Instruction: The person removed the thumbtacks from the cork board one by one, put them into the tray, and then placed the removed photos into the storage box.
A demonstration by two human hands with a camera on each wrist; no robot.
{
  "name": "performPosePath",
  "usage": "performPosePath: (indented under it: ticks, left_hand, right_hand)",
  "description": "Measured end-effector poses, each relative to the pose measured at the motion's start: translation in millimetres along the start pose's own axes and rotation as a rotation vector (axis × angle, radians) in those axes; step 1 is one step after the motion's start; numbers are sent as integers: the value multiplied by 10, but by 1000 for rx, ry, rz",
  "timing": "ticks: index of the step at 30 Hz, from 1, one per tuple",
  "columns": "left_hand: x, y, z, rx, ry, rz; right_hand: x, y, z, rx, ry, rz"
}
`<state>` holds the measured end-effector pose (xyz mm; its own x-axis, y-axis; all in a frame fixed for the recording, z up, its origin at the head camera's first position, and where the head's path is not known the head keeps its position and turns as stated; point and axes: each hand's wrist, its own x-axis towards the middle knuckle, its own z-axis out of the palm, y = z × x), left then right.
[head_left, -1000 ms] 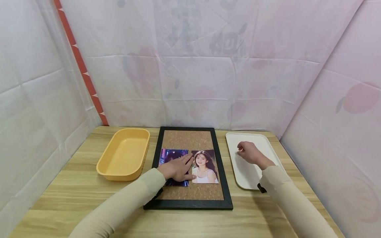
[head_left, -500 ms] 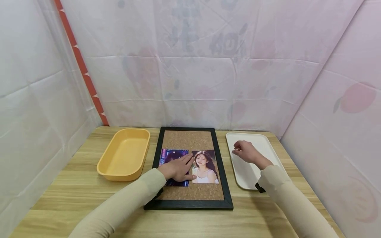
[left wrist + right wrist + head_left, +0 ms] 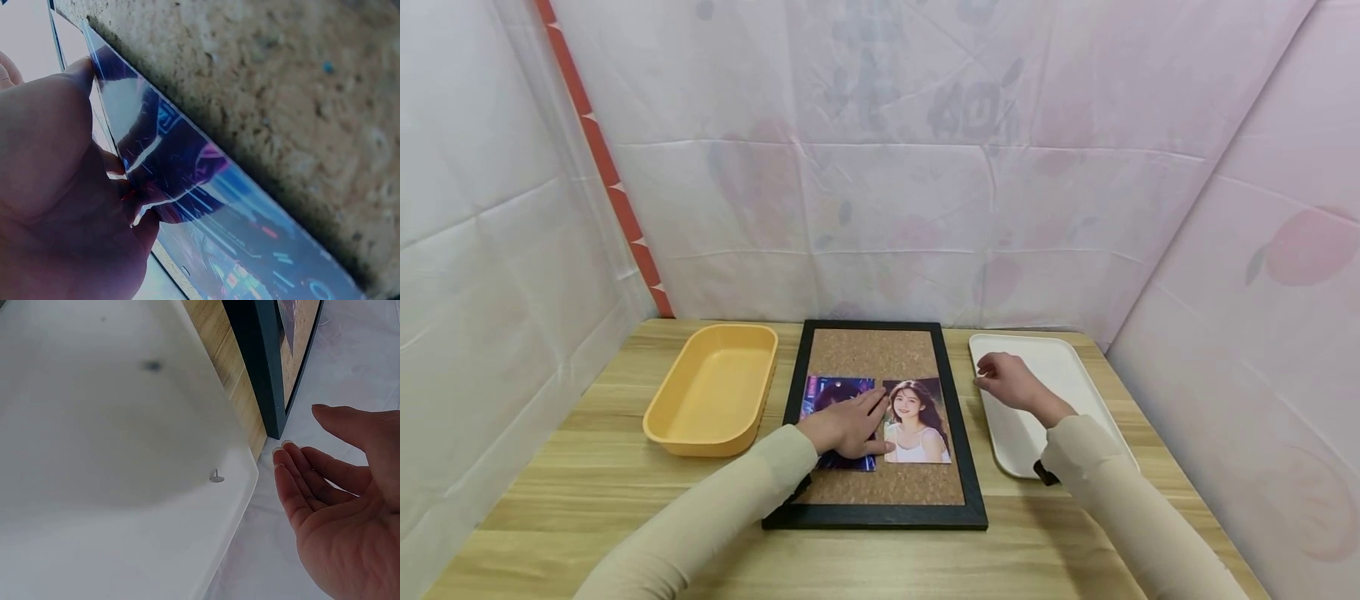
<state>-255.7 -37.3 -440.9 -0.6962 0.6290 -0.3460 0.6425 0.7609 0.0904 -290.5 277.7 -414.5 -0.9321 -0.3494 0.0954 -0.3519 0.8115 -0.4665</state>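
Note:
My left hand [image 3: 850, 423] lies flat, fingers spread, across a purple-blue printed photo [image 3: 820, 390] on the black-framed corkboard [image 3: 876, 350]. Its fingertips and thumb reach the left edge of a portrait photo [image 3: 917, 425] beside it. Much of the purple photo is covered by the hand; a small pale round dot shows near its top. Above the left part of the white tray [image 3: 1052, 358] hovers my right hand [image 3: 1011, 383], fingers loosely bent, thumb apart, holding nothing. In the right wrist view a single thumbtack [image 3: 217, 479] lies point up near the tray's corner.
A yellow plastic basin [image 3: 711, 392] stands left of the corkboard on the wood-grain table [image 3: 580, 492]. The white tray sits to the board's right, with a strip of table between them. Pale printed cloth [image 3: 887, 200] hangs at the back and both sides.
My right hand has shifted left over the tray, toward the corkboard. The left hand stays in place on the photos.

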Motion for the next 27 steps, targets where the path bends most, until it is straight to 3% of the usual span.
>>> performPosePath:
  ticks: [21, 27]
  left_hand:
    - [18, -21, 43, -2, 12, 17]
    - [-22, 9, -12, -1, 9, 6]
  right_hand:
    - [69, -87, 136, 28, -5, 3]
    - [92, -84, 167, 30, -10, -4]
